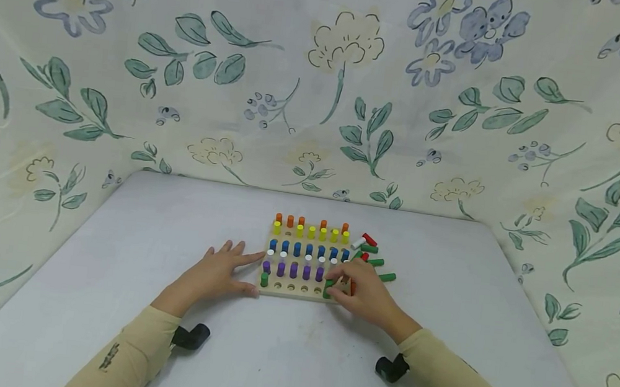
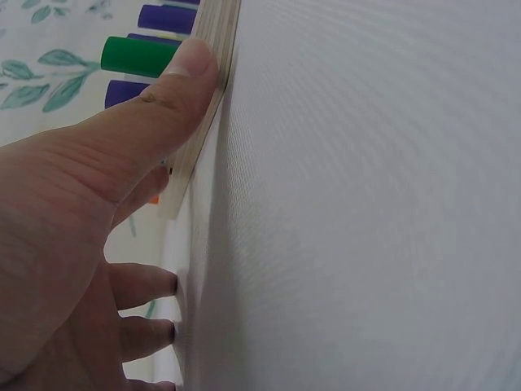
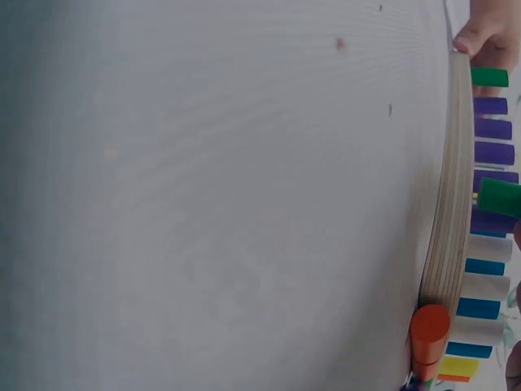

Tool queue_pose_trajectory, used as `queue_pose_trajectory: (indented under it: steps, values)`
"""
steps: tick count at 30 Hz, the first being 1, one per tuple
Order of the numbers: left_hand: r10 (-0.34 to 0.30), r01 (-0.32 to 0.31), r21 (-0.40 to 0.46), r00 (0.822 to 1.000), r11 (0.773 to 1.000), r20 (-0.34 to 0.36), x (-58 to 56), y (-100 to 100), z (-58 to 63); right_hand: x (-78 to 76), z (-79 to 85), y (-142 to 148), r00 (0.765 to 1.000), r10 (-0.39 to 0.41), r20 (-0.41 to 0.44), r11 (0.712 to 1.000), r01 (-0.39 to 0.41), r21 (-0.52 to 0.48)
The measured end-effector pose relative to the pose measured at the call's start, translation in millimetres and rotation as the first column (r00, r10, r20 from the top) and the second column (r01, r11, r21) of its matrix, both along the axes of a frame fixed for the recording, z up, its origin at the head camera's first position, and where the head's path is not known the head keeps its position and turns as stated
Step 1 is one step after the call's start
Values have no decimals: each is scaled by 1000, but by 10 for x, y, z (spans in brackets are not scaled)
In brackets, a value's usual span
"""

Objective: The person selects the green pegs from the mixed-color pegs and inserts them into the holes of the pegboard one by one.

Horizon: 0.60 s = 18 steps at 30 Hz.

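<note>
A wooden pegboard point(image 1: 300, 297) carries rows of coloured pegs: orange at the back, then yellow, blue, white and purple. One green peg point(image 1: 264, 279) stands in the front row's left corner. My left hand point(image 1: 217, 275) lies with spread fingers at the board's left side, index finger at its edge and thumb point(image 2: 191, 61) on the near corner by that peg. With thumb and fingers, my right hand point(image 1: 367, 294) pinches another green peg point(image 3: 498, 198) upright over the front row, towards its right end. Open holes show between the two green pegs.
Right of the board lie loose pegs, among them a red one point(image 1: 369, 240), a white one point(image 1: 358, 243) and several green ones point(image 1: 388, 277). An orange peg point(image 3: 430, 326) is close by the board's near right corner. A patterned cloth point(image 1: 319, 95) hangs behind the white table point(image 1: 283, 353).
</note>
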State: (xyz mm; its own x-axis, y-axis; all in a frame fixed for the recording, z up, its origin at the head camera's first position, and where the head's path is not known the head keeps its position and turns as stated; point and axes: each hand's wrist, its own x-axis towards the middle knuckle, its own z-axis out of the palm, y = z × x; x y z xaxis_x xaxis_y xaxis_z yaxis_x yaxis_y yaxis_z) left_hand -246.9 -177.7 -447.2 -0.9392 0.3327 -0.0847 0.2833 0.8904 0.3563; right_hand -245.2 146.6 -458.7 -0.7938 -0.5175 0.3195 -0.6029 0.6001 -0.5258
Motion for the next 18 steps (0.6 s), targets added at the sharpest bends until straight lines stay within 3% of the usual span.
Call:
queue_pose_trajectory:
  steps: [18]
  values:
    - [2,-2,-11,1000,1000,0,-29,-16,-42,-26,-9,-152,999,32,5,999,-32,-11]
